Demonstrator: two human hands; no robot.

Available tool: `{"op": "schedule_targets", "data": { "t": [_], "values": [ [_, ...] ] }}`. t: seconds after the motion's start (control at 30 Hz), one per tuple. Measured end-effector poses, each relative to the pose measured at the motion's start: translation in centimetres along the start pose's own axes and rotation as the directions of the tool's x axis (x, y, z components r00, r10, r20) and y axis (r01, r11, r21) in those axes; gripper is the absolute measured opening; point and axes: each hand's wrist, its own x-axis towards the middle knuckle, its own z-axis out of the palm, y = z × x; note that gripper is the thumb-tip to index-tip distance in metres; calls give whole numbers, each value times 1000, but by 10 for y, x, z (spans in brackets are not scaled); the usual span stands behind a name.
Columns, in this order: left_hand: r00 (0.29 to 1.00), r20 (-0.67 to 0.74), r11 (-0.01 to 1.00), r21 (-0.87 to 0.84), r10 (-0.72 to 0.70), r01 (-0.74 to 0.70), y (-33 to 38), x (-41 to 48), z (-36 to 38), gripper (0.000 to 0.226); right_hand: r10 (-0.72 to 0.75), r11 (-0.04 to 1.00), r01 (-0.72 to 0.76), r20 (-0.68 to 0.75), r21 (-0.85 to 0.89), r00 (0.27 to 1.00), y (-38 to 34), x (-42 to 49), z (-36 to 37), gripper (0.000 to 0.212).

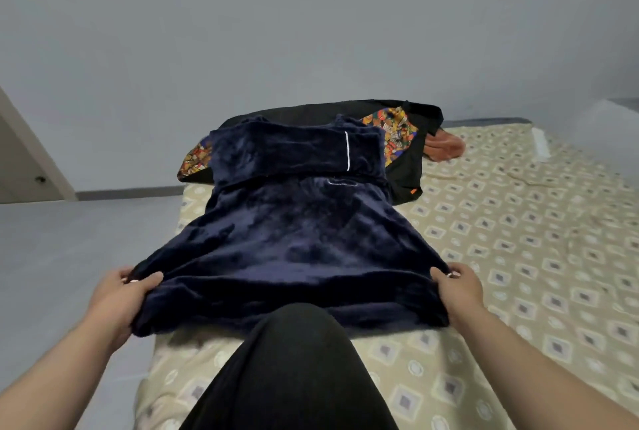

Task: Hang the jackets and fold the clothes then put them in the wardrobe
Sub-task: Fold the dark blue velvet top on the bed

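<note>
Bedding lies lowest and widest: a beige mattress printed with grey diamonds [518,256] on a grey floor [69,256]. Spread flat along it is a dark navy plush fleece top [294,239], with a white-piped sleeve folded across its far end. Partly under that far end lies a black jacket with a bright multicoloured lining [411,153], and a rust-orange cloth [446,147] touches it. A black-clad knee [294,377] overlaps the top's near hem. The left hand [117,301] grasps the near left corner, thumb on top. The right hand [460,291] pinches the near right corner.
</note>
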Motion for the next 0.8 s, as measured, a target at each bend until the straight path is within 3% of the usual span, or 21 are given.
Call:
{"op": "schedule_targets", "data": {
  "t": [0.07, 0.13, 0.2, 0.23, 0.33, 0.4, 0.47, 0.53, 0.67, 0.8],
  "values": [
    [996, -14, 964, 255, 86, -80, -7, -7, -4, 54, -85, 975, 86, 13, -207, 996, 11, -8, 1, 40],
    [984, 97, 921, 348, 149, -173, -23, -20, -5, 73, -224, 898, 261, 143, -353, 964, 26, -25, 7, 51],
    [962, 207, 908, 343, 176, -240, -42, -31, -1, 72, -258, 878, 330, 238, -348, 936, 38, -40, 10, 66],
    [966, 205, 918, 332, 157, -219, -50, -35, 0, 69, -214, 917, 274, 223, -289, 951, 41, -43, 9, 71],
    [999, 41, 988, 153, -36, 29, -64, -37, 2, 48, 83, 988, -60, 159, -144, 984, 43, -39, 1, 67],
    [971, 41, 969, 83, -237, 233, -65, -39, -2, 27, 240, 969, -217, 245, -117, 939, 41, -33, -8, 42],
    [948, 49, 948, 68, -315, 312, -64, -41, -8, 12, 303, 953, -279, 328, -119, 895, 38, -32, -18, 25],
    [948, 1, 948, -39, -317, 317, -56, -40, -15, 10, 281, 960, -270, 299, -77, 912, 34, -29, -28, 19],
    [985, -45, 941, -305, -166, 144, -14, -31, -22, 50, 214, 913, -307, 324, 269, 921, 10, -31, -32, 18],
    [993, 107, 840, -542, 50, 17, 57, -42, -16, 32, 44, 789, -257, 366, 558, 929, -41, -41, -29, 22]
  ]
}}
